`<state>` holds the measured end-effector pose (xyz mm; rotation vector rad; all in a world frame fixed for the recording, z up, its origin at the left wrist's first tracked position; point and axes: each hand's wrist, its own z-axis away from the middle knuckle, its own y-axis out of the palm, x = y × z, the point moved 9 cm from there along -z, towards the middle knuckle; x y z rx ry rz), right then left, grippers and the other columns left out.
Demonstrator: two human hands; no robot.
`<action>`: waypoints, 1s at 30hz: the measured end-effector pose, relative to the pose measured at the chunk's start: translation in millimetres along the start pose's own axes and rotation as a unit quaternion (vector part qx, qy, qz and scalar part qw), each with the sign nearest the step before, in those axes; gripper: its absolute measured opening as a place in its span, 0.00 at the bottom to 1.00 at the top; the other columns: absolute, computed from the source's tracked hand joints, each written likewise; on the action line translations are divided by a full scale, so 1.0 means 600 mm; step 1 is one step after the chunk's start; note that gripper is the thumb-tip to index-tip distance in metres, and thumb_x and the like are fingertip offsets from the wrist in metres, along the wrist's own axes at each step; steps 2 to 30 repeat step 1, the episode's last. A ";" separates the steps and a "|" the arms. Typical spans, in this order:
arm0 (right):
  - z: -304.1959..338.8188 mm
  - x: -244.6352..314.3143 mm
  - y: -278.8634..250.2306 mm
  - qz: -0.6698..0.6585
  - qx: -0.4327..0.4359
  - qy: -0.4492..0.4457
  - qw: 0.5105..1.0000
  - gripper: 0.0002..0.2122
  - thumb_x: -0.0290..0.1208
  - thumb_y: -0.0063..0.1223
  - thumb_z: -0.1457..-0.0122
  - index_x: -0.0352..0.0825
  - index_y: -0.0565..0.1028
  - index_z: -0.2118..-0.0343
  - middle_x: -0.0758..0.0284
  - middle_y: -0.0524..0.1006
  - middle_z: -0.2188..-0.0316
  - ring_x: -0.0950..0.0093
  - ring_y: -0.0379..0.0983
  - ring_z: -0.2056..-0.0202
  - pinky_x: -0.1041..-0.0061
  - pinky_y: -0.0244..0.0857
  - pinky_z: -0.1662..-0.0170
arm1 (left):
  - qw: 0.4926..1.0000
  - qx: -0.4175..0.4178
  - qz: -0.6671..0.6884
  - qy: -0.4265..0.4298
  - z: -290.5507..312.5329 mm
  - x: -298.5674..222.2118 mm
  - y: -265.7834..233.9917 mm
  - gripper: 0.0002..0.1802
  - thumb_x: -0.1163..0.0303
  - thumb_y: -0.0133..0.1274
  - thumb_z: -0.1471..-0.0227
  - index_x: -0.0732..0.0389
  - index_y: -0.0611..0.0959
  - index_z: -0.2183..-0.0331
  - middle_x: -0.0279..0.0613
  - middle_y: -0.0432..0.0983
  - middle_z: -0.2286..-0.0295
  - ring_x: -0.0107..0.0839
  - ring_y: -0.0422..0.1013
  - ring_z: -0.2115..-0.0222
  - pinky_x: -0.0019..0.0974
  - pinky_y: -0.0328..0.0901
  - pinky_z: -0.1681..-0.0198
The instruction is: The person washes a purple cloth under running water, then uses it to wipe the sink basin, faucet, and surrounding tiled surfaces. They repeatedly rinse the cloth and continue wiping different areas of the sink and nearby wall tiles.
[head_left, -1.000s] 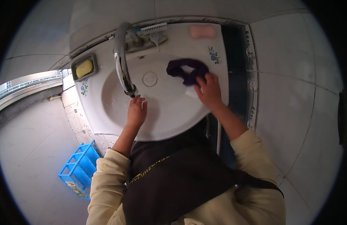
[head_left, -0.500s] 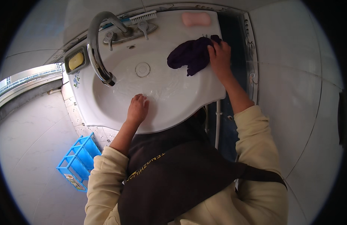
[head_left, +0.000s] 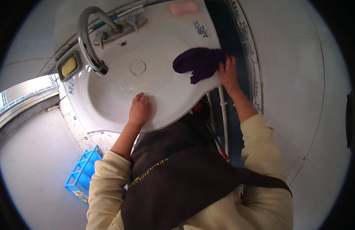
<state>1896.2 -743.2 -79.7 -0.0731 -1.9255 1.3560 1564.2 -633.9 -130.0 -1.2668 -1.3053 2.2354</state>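
A dark purple, bunched-up cloth [head_left: 200, 63] lies on the right side of the white washbasin [head_left: 168, 103], partly over the bowl. At the cloth's right end, my right hand [head_left: 229, 76] is closed on it, with some fingers hidden behind the folds. My left hand [head_left: 140, 110] is open above the near side of the bowl, holding nothing, its fingers loosely bent. Shallow water glints in the bowl near the round drain [head_left: 138, 67].
A curved chrome faucet [head_left: 85, 36] arches over the basin's left side. Beside it sit a soap dish [head_left: 63, 76] with yellow soap [head_left: 69, 67] and a white-bristled brush [head_left: 130, 13]. Pink soap [head_left: 184, 7] lies at the far right. A blue rack [head_left: 83, 172] stands low at left.
My right hand has drawn the purple cloth nearer along the basin's right rim, uncovering a blue flower print. My left hand has barely moved. The whole view has shifted a little.
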 end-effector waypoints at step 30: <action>-0.005 -0.007 0.002 -0.010 0.008 0.009 1.000 0.21 0.31 0.48 0.50 0.34 0.61 0.52 0.53 0.58 0.53 0.52 0.57 0.53 0.63 0.55 0.51 | 0.999 0.002 0.024 -0.023 0.001 0.003 -0.004 0.15 0.71 0.50 0.58 0.64 0.74 0.64 0.51 0.65 0.59 0.45 0.60 0.56 0.39 0.57 0.53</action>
